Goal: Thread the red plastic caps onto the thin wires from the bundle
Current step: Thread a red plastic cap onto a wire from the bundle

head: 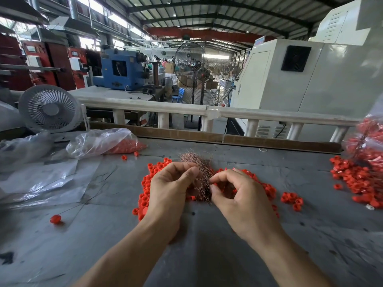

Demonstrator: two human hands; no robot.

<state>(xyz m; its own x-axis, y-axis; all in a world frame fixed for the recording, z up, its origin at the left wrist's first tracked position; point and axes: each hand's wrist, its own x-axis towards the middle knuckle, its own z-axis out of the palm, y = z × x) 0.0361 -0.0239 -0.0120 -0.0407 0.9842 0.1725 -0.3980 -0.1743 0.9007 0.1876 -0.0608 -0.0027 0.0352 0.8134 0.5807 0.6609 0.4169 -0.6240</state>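
Observation:
My left hand (172, 187) grips a bundle of thin copper-coloured wires (199, 162), whose ends fan out above my fingers. My right hand (238, 195) pinches at the bundle's right edge with thumb and forefinger closed on a wire. Both hands hover over a pile of red plastic caps (149, 183) on the grey table (207, 255). A single red cap on a thin wire (55, 218) lies to the left. What lies under my palms is hidden.
A clear plastic bag holding red caps (107, 143) lies at the back left, beside a small white fan (49, 109). More red caps (356, 179) and a bag of them sit at the right edge. A small cluster of caps (292, 198) lies right of my hands.

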